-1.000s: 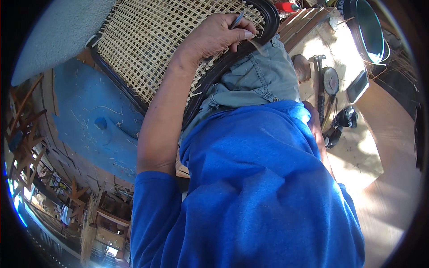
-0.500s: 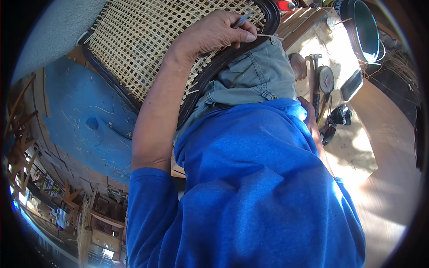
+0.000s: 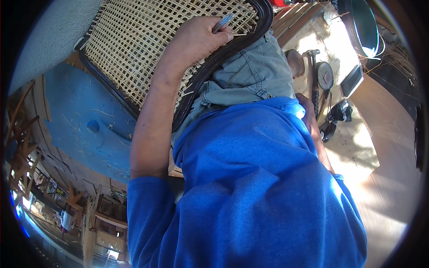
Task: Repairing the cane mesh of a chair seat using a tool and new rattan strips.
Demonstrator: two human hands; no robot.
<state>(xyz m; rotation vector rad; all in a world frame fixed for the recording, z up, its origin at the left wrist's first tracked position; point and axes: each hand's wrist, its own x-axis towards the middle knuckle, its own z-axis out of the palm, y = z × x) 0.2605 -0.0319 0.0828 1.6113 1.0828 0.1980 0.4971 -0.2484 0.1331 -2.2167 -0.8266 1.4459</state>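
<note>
My left hand [image 3: 194, 43] rests over a panel of woven cane [image 3: 143, 38] set in a dark, curved wooden frame [image 3: 241, 39]. Its fingers are closed around a slim, pen-like tool [image 3: 222, 23] with a blue-grey end; the tip is hidden. A short pale cane strand [image 3: 240, 35] shows beside the thumb, near the frame's edge. Loose cane ends [image 3: 187, 94] stick out along the near rim. Only the back part of my right hand [image 3: 305, 105] shows, low beside my grey-green trousers [image 3: 254, 67]; its fingers are hidden behind the cloth.
On the pale board at right lie a hammer [image 3: 314, 80], a round tool or dish [image 3: 325, 76], a dark flat slab [image 3: 352, 81] and crumpled black plastic [image 3: 342, 111]. A bucket [image 3: 363, 27] stands beyond them. Blue sheeting [image 3: 80, 111] with cane scraps covers the floor at left.
My left hand has moved left and slightly nearer along the cane, carrying the pen-like tool. The whole view has shifted a little. My right hand looks unchanged.
</note>
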